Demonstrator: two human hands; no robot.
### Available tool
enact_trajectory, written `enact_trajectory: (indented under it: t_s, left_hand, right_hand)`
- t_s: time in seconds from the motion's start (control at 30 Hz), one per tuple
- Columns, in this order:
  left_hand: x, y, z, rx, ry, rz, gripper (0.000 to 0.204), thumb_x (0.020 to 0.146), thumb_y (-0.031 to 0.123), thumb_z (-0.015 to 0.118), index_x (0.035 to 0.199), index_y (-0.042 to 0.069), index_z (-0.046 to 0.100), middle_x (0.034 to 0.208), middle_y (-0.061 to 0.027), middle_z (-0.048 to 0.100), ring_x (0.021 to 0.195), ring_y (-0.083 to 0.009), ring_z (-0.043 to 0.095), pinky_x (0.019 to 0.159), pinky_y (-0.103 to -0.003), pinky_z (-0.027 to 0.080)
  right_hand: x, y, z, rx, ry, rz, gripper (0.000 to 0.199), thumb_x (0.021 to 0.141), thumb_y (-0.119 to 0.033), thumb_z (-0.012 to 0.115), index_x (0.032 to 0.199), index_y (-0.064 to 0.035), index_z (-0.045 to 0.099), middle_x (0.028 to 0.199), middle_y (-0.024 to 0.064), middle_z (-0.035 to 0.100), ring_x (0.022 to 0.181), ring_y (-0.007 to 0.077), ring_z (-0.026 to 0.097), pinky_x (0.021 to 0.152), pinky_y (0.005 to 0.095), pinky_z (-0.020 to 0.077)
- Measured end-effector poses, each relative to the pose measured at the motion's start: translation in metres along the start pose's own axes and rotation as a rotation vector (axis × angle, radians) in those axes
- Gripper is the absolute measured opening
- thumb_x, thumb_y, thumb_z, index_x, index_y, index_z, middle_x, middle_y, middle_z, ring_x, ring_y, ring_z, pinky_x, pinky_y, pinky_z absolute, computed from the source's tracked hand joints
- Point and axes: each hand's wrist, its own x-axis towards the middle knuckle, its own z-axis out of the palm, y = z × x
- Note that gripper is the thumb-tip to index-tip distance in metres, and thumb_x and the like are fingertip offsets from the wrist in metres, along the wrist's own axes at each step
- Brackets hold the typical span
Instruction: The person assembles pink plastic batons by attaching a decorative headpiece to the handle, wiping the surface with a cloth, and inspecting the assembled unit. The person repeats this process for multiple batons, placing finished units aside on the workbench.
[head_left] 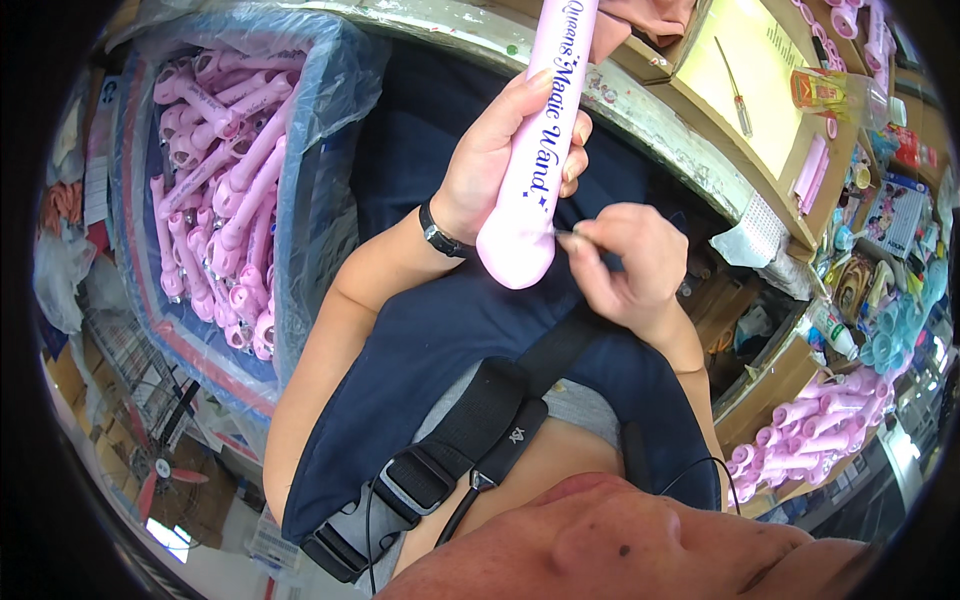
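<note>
My left hand [478, 165], with a black watch on its wrist, is closed around the shaft of a pink plastic toy wand [518, 245]. Dark blue lettering and small stars run along the shaft. The wand slants, its rounded, glossy end lower and nearer my chest, its other end cut off by the top edge. Beside the rounded end, my right hand [635, 262] is closed in a pinch of thumb and forefinger. A thin, pointed thing sticks out from the pinch towards the wand's surface; it is blurred, and its kind does not show.
To the left stands a bin [345, 190] lined with clear bluish plastic and heaped with pink wand parts. A worn bench edge [690, 140] curves along the far side, bearing a yellow sheet [755, 75], a screwdriver [740, 105] and a clear cup [835, 95]. More pink parts [815, 430] lie at right.
</note>
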Motion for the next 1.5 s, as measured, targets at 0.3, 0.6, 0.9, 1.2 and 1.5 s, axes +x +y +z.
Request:
enact_trajectory:
  t_s: [0.3,0.6,0.9,1.2,1.5]
  left_hand:
    - [0.000,0.000,0.000,0.010,-0.010,0.032,0.025,0.097,0.033,0.044,0.108,0.011,0.042,0.081,-0.0083,0.058,0.062,-0.0147,0.059,0.054,-0.026,0.051]
    - [0.001,-0.001,-0.004,0.030,-0.015,0.053,0.027,0.097,0.033,0.042,0.110,0.009,0.043,0.081,-0.0091,0.058,0.061,-0.0148,0.060,0.058,-0.028,0.052]
    - [0.005,-0.008,-0.013,0.048,0.089,0.073,0.034,0.098,0.029,0.038,0.112,0.000,0.047,0.088,-0.0154,0.062,0.083,-0.0244,0.061,0.085,-0.035,0.049]
    - [0.008,0.022,-0.015,-0.118,-0.129,0.018,0.064,0.098,0.039,0.036,0.144,-0.002,0.019,0.072,-0.0037,0.050,0.075,-0.0185,0.054,0.089,-0.039,0.042]
    - [-0.001,0.025,-0.016,-0.093,-0.204,-0.059,0.067,0.098,0.043,0.037,0.146,0.002,0.013,0.091,-0.0125,0.056,0.073,-0.0204,0.061,0.080,-0.039,0.052]
  right_hand:
    - [0.001,0.035,-0.004,-0.123,0.276,-0.009,0.023,0.066,-0.002,0.077,0.084,-0.0061,0.063,0.076,0.0061,0.063,0.065,0.0226,0.060,0.056,0.0302,0.0466]
    - [-0.036,0.131,-0.009,-0.853,0.258,0.036,0.022,0.070,-0.034,0.078,0.084,-0.0192,0.071,0.086,0.0009,0.052,0.084,0.0206,0.047,0.080,0.0324,0.0312]
    - [0.003,0.029,0.022,0.197,-0.159,-0.211,0.064,0.091,-0.060,0.038,0.105,-0.0029,0.063,0.114,0.0139,0.061,0.118,0.0349,0.049,0.106,0.0518,0.0277]
    - [-0.079,0.069,-0.030,0.123,0.260,0.777,0.012,0.090,-0.008,0.051,0.093,-0.0040,0.062,0.071,0.0076,0.062,0.059,0.0157,0.061,0.055,0.0266,0.0475]
    - [-0.157,0.114,-0.107,-0.951,0.419,0.516,0.022,0.077,-0.006,0.070,0.098,-0.0032,0.063,0.100,0.0124,0.061,0.096,0.0305,0.056,0.085,0.0383,0.0445]
